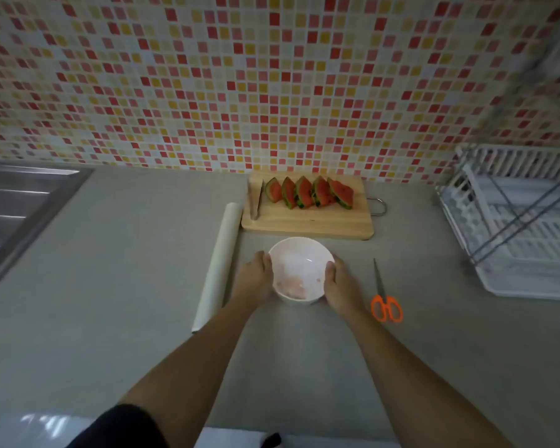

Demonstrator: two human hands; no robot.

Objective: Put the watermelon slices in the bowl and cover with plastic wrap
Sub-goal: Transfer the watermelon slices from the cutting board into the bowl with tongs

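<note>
A white bowl (pixel 299 270) stands on the grey counter in the middle, with nothing in it. My left hand (pixel 254 278) cups its left side and my right hand (pixel 338 286) cups its right side. Behind it lies a wooden cutting board (pixel 307 221) with several watermelon slices (pixel 309 192) leaning in a row. Metal tongs (pixel 256 198) lie along the board's left edge. A roll of plastic wrap (pixel 219 263) lies lengthwise to the left of the bowl.
Orange-handled scissors (pixel 385 299) lie right of the bowl. A white dish rack (pixel 518 218) stands at the far right. A steel sink (pixel 17 208) is at the far left. A mosaic-tiled wall backs the counter.
</note>
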